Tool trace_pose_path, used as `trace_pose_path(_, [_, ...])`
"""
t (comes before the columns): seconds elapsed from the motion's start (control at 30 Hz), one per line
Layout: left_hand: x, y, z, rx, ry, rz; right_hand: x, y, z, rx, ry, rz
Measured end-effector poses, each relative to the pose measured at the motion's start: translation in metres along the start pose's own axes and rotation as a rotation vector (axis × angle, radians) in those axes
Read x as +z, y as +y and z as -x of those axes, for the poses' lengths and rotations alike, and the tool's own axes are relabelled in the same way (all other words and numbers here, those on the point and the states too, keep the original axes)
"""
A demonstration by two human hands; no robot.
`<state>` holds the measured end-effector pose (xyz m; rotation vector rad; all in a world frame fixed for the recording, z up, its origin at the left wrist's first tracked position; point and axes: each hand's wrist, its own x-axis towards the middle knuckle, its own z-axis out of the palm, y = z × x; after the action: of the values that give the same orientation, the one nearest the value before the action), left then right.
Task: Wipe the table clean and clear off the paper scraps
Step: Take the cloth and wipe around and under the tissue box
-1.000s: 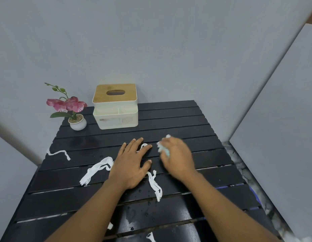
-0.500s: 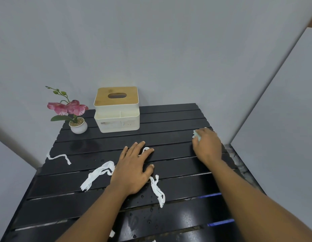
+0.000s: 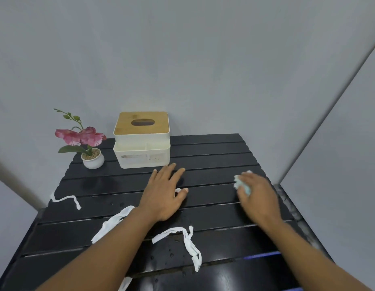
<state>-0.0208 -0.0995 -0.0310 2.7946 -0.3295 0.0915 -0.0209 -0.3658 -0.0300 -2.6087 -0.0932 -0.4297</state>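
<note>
A black slatted table point(image 3: 214, 150) carries several white paper scraps: one strip point(image 3: 66, 200) at the left edge, a longer one point(image 3: 111, 224) beside my left forearm, and a twisted one point(image 3: 188, 242) near the front among water drops. My left hand point(image 3: 163, 194) rests flat on the middle slats with fingers spread, a bit of scrap showing under its thumb. My right hand point(image 3: 258, 196) grips a crumpled pale wad of tissue point(image 3: 241, 184) and presses it on the table near the right edge.
A white tissue box with a wooden lid point(image 3: 141, 139) stands at the back centre. To its left stands a small white pot with pink flowers point(image 3: 92, 153). Grey walls close in behind and on the right. Another scrap point(image 3: 124, 283) lies at the front edge.
My right hand has swept the tissue wad from the table's middle to the right edge and now sits a little nearer. My left hand has stayed flat in about the same place.
</note>
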Motion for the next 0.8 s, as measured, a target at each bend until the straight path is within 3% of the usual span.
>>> trace_pose_path(0.1, [0.009,-0.003,-0.006,-0.01,0.003,-0.047,0.001,0.013,-0.041,0.166,0.047,0.097])
trace_pose_path(0.17, [0.011,-0.003,-0.005,-0.019,0.032,-0.036,0.014,0.002,-0.064,0.173,0.046,0.132])
trace_pose_path(0.4, [0.008,0.0,0.001,-0.101,0.083,-0.008,0.063,-0.091,-0.04,-0.223,-0.104,-0.021])
trace_pose_path(0.53, [0.005,-0.002,0.001,-0.102,0.064,-0.004,0.05,-0.077,-0.018,-0.323,-0.243,-0.102])
trace_pose_path(0.7, [0.003,0.0,0.003,-0.095,0.066,0.007,0.026,-0.005,-0.06,0.027,0.029,0.024])
trace_pose_path(0.8, [0.004,0.0,0.002,-0.099,0.07,0.003,0.028,0.01,-0.096,0.194,0.042,0.104])
